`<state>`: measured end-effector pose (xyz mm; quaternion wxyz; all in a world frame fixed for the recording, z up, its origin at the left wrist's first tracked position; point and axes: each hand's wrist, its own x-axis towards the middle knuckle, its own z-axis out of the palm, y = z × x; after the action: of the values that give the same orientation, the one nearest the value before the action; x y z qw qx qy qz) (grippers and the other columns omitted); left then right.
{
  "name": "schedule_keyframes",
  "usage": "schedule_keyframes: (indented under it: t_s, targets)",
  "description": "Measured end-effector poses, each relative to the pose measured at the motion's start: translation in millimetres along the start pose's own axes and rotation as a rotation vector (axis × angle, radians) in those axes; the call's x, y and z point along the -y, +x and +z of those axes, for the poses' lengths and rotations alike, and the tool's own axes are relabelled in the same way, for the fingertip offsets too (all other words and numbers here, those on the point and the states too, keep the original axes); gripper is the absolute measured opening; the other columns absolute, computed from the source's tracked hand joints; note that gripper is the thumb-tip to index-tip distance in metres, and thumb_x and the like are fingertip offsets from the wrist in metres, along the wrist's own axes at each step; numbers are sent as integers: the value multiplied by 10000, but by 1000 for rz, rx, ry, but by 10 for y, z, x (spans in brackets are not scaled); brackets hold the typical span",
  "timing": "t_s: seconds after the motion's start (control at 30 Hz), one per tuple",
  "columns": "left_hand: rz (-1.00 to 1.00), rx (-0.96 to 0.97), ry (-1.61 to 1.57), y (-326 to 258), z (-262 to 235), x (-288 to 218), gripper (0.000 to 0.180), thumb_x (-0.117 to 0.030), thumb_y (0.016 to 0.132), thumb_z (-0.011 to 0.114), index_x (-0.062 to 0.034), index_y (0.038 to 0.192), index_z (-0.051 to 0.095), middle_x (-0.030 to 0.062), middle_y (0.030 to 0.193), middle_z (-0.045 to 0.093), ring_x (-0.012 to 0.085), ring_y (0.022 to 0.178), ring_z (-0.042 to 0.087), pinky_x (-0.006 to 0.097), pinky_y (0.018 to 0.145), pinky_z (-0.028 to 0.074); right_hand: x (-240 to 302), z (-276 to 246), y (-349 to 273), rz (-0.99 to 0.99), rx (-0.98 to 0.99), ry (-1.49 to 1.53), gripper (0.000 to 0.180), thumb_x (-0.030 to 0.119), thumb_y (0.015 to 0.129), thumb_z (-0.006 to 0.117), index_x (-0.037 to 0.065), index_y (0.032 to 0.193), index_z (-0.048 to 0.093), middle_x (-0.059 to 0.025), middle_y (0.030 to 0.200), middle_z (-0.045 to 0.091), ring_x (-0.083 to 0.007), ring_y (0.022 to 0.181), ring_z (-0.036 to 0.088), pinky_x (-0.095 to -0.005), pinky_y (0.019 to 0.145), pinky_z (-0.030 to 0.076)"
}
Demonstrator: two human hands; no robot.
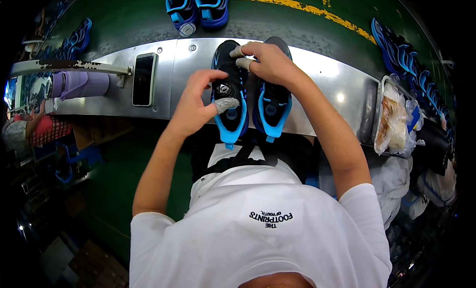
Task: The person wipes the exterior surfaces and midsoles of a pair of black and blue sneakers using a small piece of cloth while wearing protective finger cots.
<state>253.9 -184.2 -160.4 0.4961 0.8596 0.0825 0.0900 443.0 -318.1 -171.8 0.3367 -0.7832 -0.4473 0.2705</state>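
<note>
A pair of black and blue sports shoes stands on the metal bench in front of me, toes pointing away. My left hand is closed on the left shoe, thumb and index finger curved about the round black dial on its tongue. A grey cover wraps that thumb. My right hand reaches over the right shoe, its covered thumb and finger bent against the inner side of the left shoe's forefoot. What lies under those fingertips is hidden.
The metal bench carries a phone and a purple bottle beside a worn metal bar. At right sits a tray of plastic-wrapped items. More shoes stand beyond the bench; a row of shoes lies far right.
</note>
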Motion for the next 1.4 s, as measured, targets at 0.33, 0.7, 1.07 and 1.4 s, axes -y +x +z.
schedule_keyframes:
  t_s: [0.33,0.7,1.07,1.4]
  targets:
    - [-10,106,-311,65,-9,230,441,-74,826,690,-45,1258,608,68,1153,615,160,1091,561,307,983,401,86,-4,15,-28,9,-48,293,145,867,656,50,1143,679,-164,1151,669,-314,1065,632,-370,925,483]
    - [9,-115,-100,-79,227,35,520,-136,790,758,-59,1272,581,48,1150,601,158,1061,547,297,971,409,0,135,-42,-137,-69,-89,295,90,868,628,52,1158,667,-178,1130,646,-362,1046,614,-396,917,482]
    - [-94,369,-628,211,-66,286,354,-56,861,660,-35,1211,607,49,1160,587,151,1124,546,294,1010,405,129,99,-53,-141,-26,-140,350,137,854,652,85,1200,656,-184,1091,637,-369,1015,614,-406,875,488]
    - [-247,174,31,168,-194,-121,154,-166,894,582,-15,864,578,60,742,578,159,705,547,318,674,449,445,143,-597,-247,-25,-135,476,250,755,747,23,1157,630,-160,1093,624,-353,973,617,-423,851,505]
